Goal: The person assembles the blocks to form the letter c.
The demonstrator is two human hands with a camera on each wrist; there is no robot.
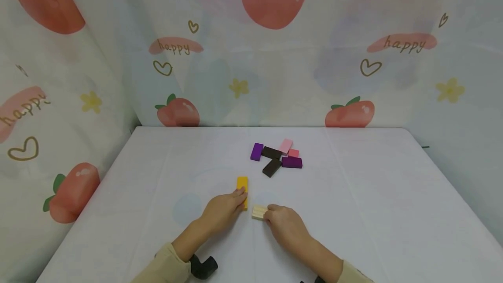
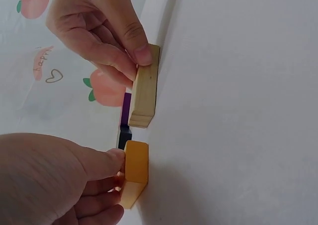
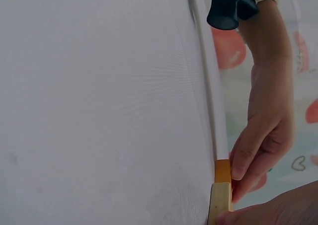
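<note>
Near the front middle of the table, my left hand (image 1: 224, 211) holds a yellow wooden block (image 1: 242, 182) by its side, thumb and fingers against it. The block lies lengthwise, pointing away from me. Just to its right, my right hand (image 1: 287, 227) pinches a plain light-wood block (image 1: 258, 212) at its right end, between thumb and fingers. A narrow gap separates the two blocks in the head view. From the left wrist, the plain block (image 2: 145, 88) shows beyond the yellow block (image 2: 136, 161), its near end facing it.
Farther back on the white table (image 1: 330, 213) lies a loose cluster of flat blocks: two purple, one of them (image 1: 292, 162) at the right, two black, one of them (image 1: 272, 167) in front, a light pink (image 1: 285, 146) and a coral one (image 1: 293, 153). A printed curtain (image 1: 283, 73) hangs behind.
</note>
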